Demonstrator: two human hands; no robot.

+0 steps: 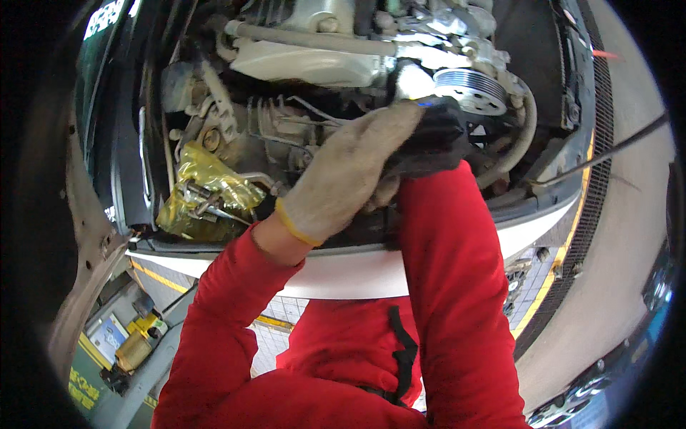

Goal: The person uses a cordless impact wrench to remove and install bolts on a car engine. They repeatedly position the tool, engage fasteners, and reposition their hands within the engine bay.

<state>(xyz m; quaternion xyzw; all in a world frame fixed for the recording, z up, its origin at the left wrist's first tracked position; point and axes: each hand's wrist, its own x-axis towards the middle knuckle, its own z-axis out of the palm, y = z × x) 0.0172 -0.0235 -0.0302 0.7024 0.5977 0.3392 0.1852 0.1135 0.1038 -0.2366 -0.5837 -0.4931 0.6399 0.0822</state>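
Note:
My left hand [354, 168], in a pale knit glove with a yellow cuff, reaches over the engine bay. Its fingers curl against a dark, bulky shape [439, 129] with a small blue spot on its upper edge. Whether that shape is a black tool, a lamp or partly a dark glove I cannot make out. The red sleeve of my right arm [446, 229] runs straight into it, and the right fingers are hidden. Just beyond, a ribbed pulley [471, 91] and a pale hose [525, 129] sit on the engine [307, 61]. Bright light falls around the pulley.
A yellow translucent bag [207, 186] with metal parts on it lies at the bay's left. The white front bumper [343, 275] crosses before me. A dark rod [607, 154] slants in from the right. A floor grate [547, 307] runs alongside; containers [132, 350] stand lower left.

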